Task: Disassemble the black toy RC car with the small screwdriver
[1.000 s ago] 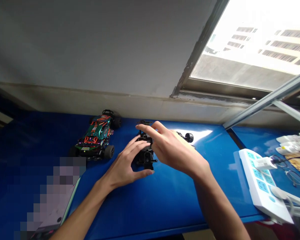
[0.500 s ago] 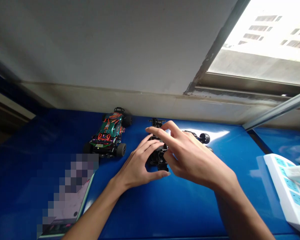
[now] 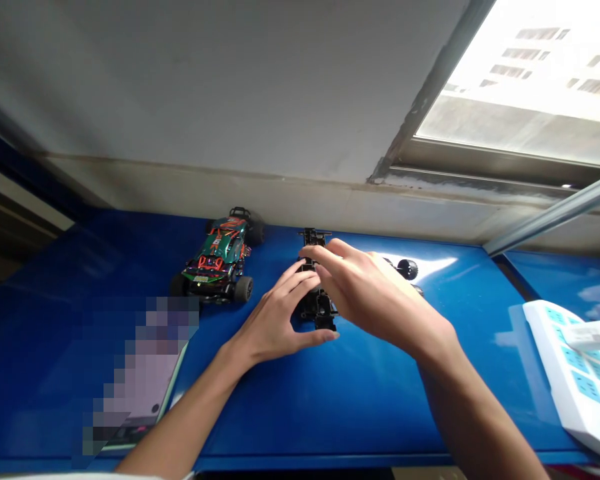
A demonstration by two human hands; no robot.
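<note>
A black model-car chassis lies on the blue table, lengthwise toward the wall. My left hand cups its left side, the thumb under its near end and the fingers curled against its flank. Over the chassis middle reaches my right hand, with its fingertips bent down onto the top of the frame. What the right fingers pinch, if anything, is hidden. A loose black wheel sits just behind my right hand.
A finished green and orange toy race car stands to the left near the wall. A phone-like flat device lies at the near left. A white power strip with plugs lies at the right edge. A window frame rises at the back right.
The view has shifted left and slightly up. My right hand has lowered its fingers onto the chassis top; my left hand has kept its hold at the chassis side.
</note>
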